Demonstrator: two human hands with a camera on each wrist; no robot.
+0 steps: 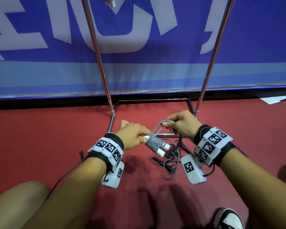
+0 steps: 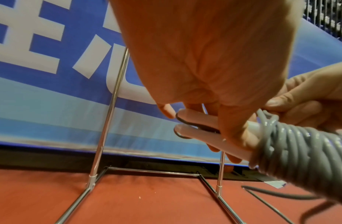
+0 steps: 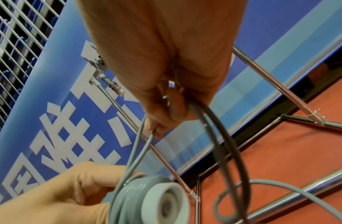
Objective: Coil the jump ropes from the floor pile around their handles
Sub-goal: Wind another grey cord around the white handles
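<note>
My left hand (image 1: 135, 134) grips two white handles (image 1: 163, 148) of a grey jump rope held side by side; in the left wrist view the handles (image 2: 200, 128) stick out past my fingers. Grey rope (image 1: 155, 143) is wound in tight turns round their middle, and the same coil (image 2: 300, 153) fills the right of the left wrist view. My right hand (image 1: 182, 124) pinches a loose loop of the grey rope (image 3: 220, 128) above the coil. The handle ends (image 3: 166, 201) and coil show at the bottom of the right wrist view.
A tangle of dark ropes (image 1: 170, 159) lies on the red floor (image 1: 40, 138) under my hands. A chrome rack frame (image 1: 155, 100) stands just behind, against a blue banner (image 1: 155, 47). A shoe (image 1: 228, 219) and my knee (image 1: 15, 199) are near the bottom edge.
</note>
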